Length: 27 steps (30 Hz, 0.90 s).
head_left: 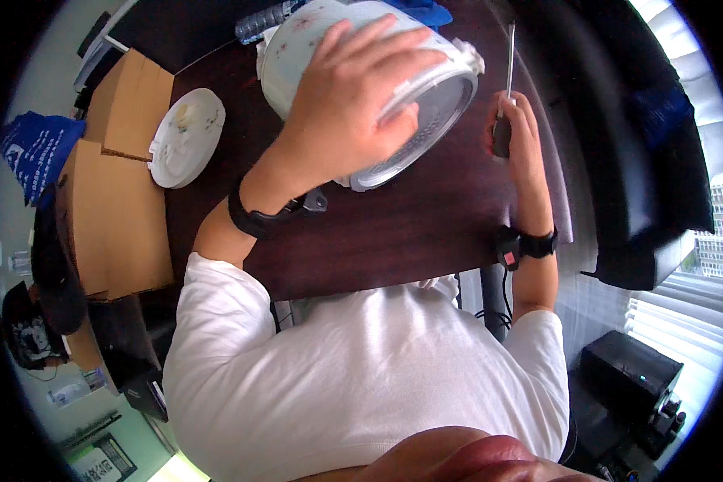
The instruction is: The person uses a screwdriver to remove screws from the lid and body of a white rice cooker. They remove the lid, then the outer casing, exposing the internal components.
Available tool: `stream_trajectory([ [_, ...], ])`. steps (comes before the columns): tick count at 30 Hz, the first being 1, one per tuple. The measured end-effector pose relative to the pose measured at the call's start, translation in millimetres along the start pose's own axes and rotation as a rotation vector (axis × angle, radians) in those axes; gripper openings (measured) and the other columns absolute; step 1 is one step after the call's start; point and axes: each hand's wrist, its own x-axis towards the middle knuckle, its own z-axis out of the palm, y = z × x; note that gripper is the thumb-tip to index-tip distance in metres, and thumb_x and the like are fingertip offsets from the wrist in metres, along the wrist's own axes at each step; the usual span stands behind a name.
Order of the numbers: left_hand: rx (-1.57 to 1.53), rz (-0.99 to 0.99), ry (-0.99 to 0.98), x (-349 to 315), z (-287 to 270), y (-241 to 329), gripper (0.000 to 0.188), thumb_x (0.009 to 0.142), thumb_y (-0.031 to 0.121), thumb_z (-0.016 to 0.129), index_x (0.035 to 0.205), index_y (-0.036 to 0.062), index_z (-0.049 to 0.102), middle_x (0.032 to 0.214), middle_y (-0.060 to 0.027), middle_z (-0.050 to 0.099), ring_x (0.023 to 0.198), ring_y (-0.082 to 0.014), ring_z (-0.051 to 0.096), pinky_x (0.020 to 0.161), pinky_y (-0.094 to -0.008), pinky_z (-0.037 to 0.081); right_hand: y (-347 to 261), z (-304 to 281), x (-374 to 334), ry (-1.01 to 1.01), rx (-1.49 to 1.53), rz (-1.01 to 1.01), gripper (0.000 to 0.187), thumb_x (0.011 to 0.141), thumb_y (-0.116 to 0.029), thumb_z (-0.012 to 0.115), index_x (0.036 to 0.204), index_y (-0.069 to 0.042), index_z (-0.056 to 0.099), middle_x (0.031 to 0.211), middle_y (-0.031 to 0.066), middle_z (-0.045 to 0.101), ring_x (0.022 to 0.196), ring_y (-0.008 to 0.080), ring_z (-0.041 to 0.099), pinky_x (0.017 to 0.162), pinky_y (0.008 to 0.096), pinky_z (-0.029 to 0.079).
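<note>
A white rice cooker body (291, 44) with a floral print lies tilted at the far middle of the table, its round metal end (438, 120) turned toward me. Over its near side and rim my left hand (353, 96) is spread, fingers apart and slightly blurred; how firmly it touches is unclear. On the right, my right hand (522, 132) is closed around the dark handle of a screwdriver (511, 64), whose metal shaft points away from me. The screwdriver is apart from the cooker. To the left, a white oval lid-like piece (189, 136) with a floral print rests by a cardboard box.
The open cardboard box (124, 217) stands along the left edge of the dark table (361, 241). Behind the cooker lie a clear plastic bottle (261, 22) and something blue (426, 11). A black chair (610, 120) is at the right, beside window blinds.
</note>
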Motion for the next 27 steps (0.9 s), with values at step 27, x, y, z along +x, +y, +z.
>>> stream_trajectory([
  [27,0.028,0.015,-0.037,9.0,10.6,6.3,0.048,0.075,0.010,0.064,0.123,0.0117,0.064,0.133,-0.0094,0.061,0.131,-0.0309,0.050,0.113,-0.0486,0.030,-30.4,-13.7,-89.5,-0.361,-0.336,-0.081,0.031,0.100,-0.024,0.058,0.118,0.001,0.059,0.074,0.0017,0.053,0.058,0.0074,0.049,0.052,0.0241,0.039],
])
